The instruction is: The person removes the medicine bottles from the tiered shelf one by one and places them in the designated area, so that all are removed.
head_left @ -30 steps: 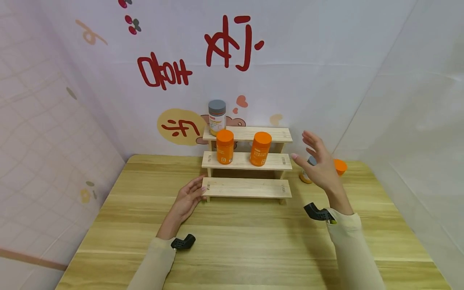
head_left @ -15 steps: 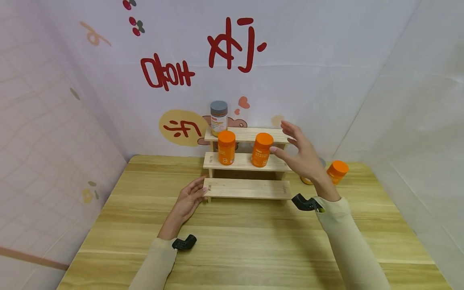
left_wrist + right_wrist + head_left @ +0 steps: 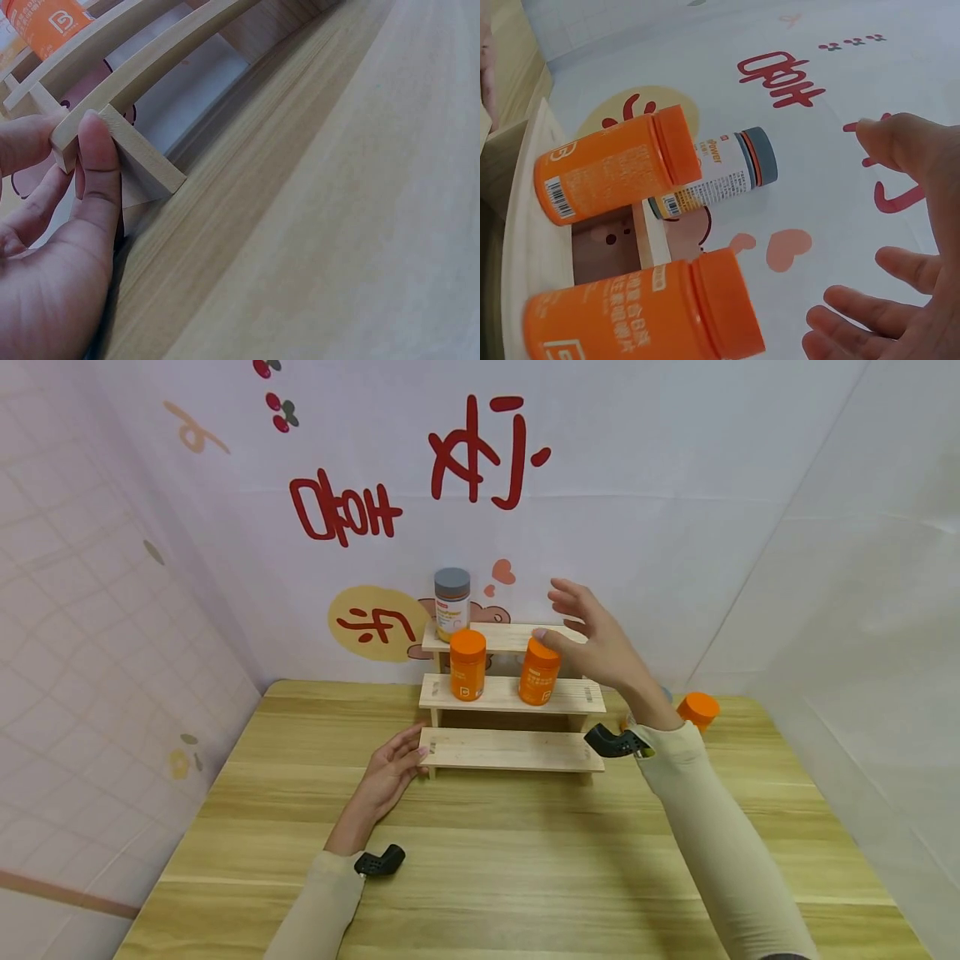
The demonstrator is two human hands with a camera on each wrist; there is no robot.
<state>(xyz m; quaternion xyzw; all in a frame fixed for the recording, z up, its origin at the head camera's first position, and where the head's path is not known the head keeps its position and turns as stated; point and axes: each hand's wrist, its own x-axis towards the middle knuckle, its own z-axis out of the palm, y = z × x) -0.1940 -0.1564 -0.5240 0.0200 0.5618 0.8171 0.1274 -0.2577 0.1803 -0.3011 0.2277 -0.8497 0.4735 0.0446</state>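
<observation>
The left end of the rack's bottom shelf is pinched between the thumb and fingers of the left hand, by which the rack seems to be steadied. By the right hand nothing is held: its fingers are loosely spread above the middle shelf, and in the right wrist view a gap is seen between them and the lids. Three jars are stood upright on the rack: the grey-lidded jar is set at the left end of the top shelf, while the left orange jar and the right orange jar are set apart on the middle shelf. The work would be judged partly done, with three jars shelved and two not. Of those two, the orange-lidded jar is seen on the table to the right of the rack, and the grey-topped one is mostly hidden by the right wrist. Whether these are also to be shelved cannot be told.
</observation>
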